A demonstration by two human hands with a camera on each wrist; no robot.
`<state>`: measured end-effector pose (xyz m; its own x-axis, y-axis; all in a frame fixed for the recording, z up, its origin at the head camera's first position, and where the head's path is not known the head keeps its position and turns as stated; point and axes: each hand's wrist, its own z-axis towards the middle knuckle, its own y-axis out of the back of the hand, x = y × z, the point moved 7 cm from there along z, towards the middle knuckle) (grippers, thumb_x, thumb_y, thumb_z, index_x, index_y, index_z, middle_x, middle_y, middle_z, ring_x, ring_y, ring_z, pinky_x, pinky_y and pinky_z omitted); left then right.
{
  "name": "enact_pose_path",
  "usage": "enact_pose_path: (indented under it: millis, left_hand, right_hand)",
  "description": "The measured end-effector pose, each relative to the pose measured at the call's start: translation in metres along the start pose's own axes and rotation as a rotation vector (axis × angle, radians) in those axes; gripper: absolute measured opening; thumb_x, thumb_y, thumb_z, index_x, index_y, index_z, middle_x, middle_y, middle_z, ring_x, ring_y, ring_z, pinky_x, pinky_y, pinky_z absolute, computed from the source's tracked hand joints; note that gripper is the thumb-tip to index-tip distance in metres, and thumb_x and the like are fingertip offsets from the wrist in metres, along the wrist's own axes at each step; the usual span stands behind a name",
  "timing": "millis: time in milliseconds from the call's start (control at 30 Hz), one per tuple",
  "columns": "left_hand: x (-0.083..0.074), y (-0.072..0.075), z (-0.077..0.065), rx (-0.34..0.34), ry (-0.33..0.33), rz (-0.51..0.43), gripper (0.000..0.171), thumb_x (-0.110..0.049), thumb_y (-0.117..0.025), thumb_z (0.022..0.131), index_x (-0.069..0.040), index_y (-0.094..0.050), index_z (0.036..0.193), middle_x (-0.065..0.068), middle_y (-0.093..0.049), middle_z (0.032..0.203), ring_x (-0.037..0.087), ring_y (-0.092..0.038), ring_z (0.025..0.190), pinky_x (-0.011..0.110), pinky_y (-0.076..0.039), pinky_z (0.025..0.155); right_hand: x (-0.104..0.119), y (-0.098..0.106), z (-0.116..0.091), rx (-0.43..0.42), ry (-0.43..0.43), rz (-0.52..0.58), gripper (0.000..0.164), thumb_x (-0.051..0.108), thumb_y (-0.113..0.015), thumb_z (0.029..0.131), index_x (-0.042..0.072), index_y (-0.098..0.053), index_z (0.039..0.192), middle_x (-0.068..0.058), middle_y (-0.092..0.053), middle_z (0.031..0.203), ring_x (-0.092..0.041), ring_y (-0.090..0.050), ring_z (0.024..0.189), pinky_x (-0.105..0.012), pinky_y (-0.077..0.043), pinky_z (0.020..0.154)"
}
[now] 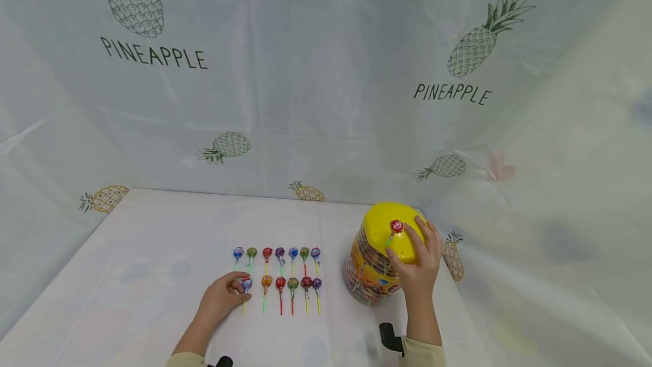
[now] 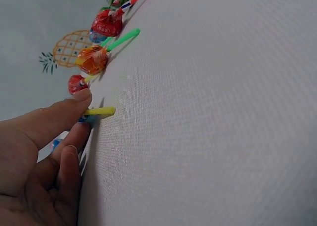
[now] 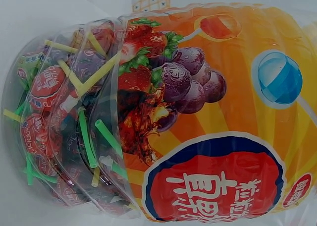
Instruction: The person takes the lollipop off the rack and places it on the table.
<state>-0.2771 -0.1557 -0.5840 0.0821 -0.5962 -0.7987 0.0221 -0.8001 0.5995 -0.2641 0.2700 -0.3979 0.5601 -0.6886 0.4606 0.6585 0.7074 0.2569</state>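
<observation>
My left hand [image 1: 222, 297] pinches a lollipop [image 1: 247, 284] in a blue wrapper between thumb and fingertips, at the left end of the nearer row. Its yellow stick [image 2: 101, 111] points out past the thumb in the left wrist view, close over the tablecloth. My right hand [image 1: 420, 262] rests on the yellow lid [image 1: 383, 217] of a large clear jar [image 1: 364, 271], thumb and fingers spread apart. A red lollipop [image 1: 396, 226] with a green stick shows on the lid, between thumb and fingers. The right wrist view shows the jar's printed label [image 3: 208, 112], but not the hand.
Two neat rows of wrapped lollipops, among them an orange one [image 1: 267, 281] and a purple one [image 1: 279, 252], lie on the white tablecloth [image 1: 168, 242] left of the jar. More lollipops [image 3: 47, 87] fill the jar's bottom. A pineapple-print curtain [image 1: 305, 101] hangs behind.
</observation>
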Motion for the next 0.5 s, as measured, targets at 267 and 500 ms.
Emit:
enact_pose_path:
  millis: [267,500]
  left_hand:
    - [-0.0003,0.0009,-0.0008,-0.003,-0.006,0.001,0.049,-0.01,-0.085,0.073,-0.004,-0.066,0.118,-0.006,-0.058,0.073,0.015,-0.048,0.062,0.03,-0.037,0.059]
    - [0.0013,0.0004,-0.0018,-0.003,-0.006,-0.016,0.054,-0.011,-0.085,0.073,-0.003,-0.064,0.121,-0.005,-0.058,0.075,0.013,-0.05,0.065,0.03,-0.039,0.061]
  right_hand:
    - [0.0006,-0.0011,0.0013,0.003,0.011,0.01,0.047,0.017,-0.079,0.07,0.007,-0.071,0.114,-0.009,-0.054,0.138,-0.041,-0.034,0.132,-0.024,-0.034,0.103]
    - [0.0009,-0.0004,0.0011,0.005,0.004,0.006,0.047,0.016,-0.078,0.069,0.009,-0.071,0.115,-0.007,-0.053,0.139,-0.04,-0.034,0.133,-0.024,-0.034,0.103]
